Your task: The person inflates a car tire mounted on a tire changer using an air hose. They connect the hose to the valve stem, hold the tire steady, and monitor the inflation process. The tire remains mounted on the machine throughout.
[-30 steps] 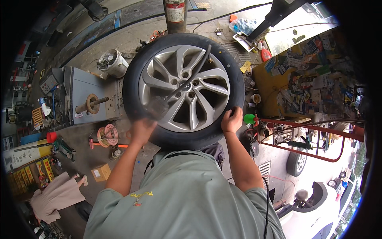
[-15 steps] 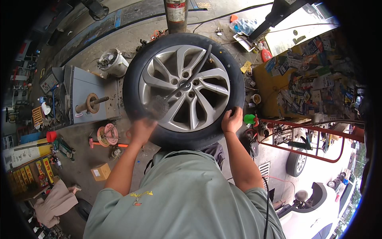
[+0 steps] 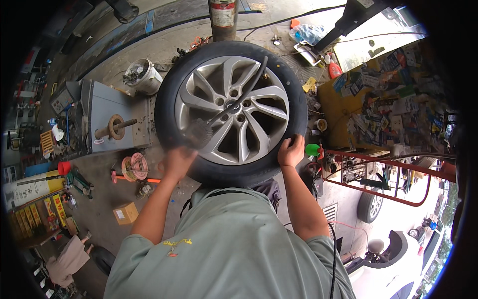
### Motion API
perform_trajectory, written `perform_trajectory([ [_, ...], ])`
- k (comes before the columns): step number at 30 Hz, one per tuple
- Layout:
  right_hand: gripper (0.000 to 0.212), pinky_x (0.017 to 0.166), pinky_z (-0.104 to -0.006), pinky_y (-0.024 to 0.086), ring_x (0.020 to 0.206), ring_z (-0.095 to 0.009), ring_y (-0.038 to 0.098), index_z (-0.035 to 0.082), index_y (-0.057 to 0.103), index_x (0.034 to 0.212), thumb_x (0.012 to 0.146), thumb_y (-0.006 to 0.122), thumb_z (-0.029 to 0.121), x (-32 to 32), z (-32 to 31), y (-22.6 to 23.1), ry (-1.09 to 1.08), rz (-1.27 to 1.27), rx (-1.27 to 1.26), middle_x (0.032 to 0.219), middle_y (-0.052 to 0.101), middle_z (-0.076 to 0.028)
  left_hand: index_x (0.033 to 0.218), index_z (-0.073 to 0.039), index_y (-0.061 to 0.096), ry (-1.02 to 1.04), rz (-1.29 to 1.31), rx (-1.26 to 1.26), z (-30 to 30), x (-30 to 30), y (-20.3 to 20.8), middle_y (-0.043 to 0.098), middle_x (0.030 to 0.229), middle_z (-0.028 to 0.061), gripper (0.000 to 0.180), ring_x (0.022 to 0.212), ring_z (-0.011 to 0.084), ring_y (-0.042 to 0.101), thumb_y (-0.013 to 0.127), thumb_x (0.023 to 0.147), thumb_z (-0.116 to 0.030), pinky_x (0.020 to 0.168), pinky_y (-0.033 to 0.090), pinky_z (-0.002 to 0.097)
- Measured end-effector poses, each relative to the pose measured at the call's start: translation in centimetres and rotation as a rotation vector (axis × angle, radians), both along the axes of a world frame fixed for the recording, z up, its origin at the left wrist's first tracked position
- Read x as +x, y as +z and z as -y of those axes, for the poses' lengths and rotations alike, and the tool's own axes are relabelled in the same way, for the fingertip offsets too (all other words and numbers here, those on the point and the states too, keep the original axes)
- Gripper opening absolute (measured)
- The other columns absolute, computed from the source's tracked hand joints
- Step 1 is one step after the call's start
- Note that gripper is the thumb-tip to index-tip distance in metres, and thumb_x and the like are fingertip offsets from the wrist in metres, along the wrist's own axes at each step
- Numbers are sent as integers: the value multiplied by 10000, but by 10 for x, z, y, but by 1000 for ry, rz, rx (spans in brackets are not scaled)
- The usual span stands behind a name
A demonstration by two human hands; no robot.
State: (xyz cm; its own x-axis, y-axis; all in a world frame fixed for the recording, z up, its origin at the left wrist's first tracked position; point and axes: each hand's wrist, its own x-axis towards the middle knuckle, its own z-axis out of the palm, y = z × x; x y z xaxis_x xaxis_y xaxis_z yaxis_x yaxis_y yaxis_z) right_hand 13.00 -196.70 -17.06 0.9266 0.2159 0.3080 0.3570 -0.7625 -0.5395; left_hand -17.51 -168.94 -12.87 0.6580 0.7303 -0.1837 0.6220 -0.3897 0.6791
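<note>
An alloy wheel with a black tire (image 3: 294, 107) lies face up in front of me, its silver rim (image 3: 219, 149) showing twisted spokes. Across the spokes runs a dark hose (image 3: 249, 82), bent near a small brass fitting at the rim's upper right. Its lower end reaches a blurred, dark ridged tire inflator (image 3: 200, 133) over the rim's lower left. Closed around the inflator's near end is my left hand (image 3: 178, 163), its fingers partly smeared. My right hand (image 3: 291, 151) grips the tire's near right edge with curled fingers.
A grey wheel balancer (image 3: 112, 107) stands left, beside a white bucket of scraps (image 3: 144, 77). Behind the tire rises an upright cylinder (image 3: 223, 20). To the right are a paper-strewn yellow bench (image 3: 331, 107) and a red metal frame (image 3: 418, 202). A hammer (image 3: 137, 178) lies on the floor.
The view has shifted very slightly. Both hands, the hose and the tire keep their places relative to one another.
</note>
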Motion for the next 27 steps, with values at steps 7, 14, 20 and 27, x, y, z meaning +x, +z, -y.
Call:
perform_trajectory([
  [7, 113, 783, -521, 511, 914, -418, 633, 49, 594, 964, 880, 613, 122, 0, -1, 1, -1, 5, 3, 980, 631, -163, 936, -27, 761, -14, -6, 9, 0, 2, 2, 715, 745, 152, 368, 711, 344, 696, 794, 910, -393, 683, 510, 438],
  [14, 108, 785, -521, 513, 920, -417, 634, 48, 595, 957, 882, 612, 124, 0, -1, 2, -6, -4, 4, 981, 632, -163, 937, -30, 762, 4, 6, -31, 1, 2, 4, 712, 737, 148, 367, 707, 342, 694, 794, 909, -394, 681, 508, 438],
  [20, 109, 788, -520, 514, 923, -416, 636, 46, 598, 956, 880, 613, 123, -1, -2, 5, -5, -15, 1, 988, 636, -165, 939, -30, 761, -3, -2, -29, 1, 3, 10, 707, 734, 151, 369, 705, 347, 690, 796, 907, -396, 682, 508, 440],
  [27, 108, 790, -521, 513, 923, -416, 635, 45, 596, 954, 881, 612, 123, -1, -2, 5, -2, -2, 9, 982, 633, -168, 924, -24, 753, -2, 3, -35, 1, 4, 10, 691, 715, 154, 371, 689, 350, 678, 793, 909, -393, 678, 503, 442],
])
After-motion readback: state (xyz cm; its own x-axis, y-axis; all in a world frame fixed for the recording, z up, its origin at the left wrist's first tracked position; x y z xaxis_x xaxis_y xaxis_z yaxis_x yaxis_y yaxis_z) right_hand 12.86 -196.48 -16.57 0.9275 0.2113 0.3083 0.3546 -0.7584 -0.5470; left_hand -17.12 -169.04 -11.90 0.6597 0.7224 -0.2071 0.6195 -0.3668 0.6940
